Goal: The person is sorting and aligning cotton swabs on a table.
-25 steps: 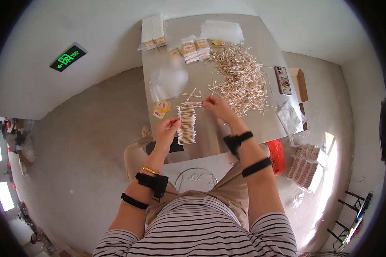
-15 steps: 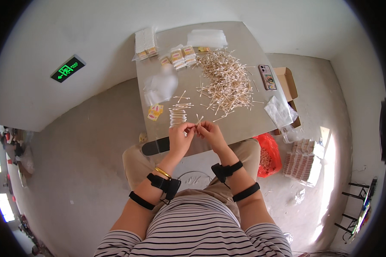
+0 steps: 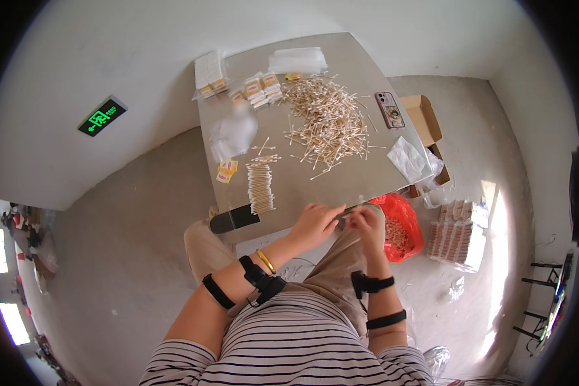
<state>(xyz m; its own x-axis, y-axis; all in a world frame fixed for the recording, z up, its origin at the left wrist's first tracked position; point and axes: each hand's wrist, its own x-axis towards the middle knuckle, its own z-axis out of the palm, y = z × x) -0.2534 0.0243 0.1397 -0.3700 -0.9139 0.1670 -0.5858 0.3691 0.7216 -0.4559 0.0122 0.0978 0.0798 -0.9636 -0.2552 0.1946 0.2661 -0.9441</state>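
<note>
Left hand (image 3: 315,226) and right hand (image 3: 368,224) just swung over beside the red bag (image 3: 410,209), fingers kinda bent but can't tell if they're gripping anything, leaving the neat swab row (image 3: 260,188) uncovered on the surface (image 3: 302,198), seemingly on hold, loose swab pile (image 3: 331,119) farther out.

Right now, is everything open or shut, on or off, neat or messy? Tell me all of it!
Left hand: can't tell if its grip is open
Right hand: fingers bent, hold unclear
Swab heap: loose, messy
Swab row: lined up neatly
Red bag: open, swabs inside
Box: open
Sign: lit green
Phone: lying flat
Floor packs: stacked
</note>
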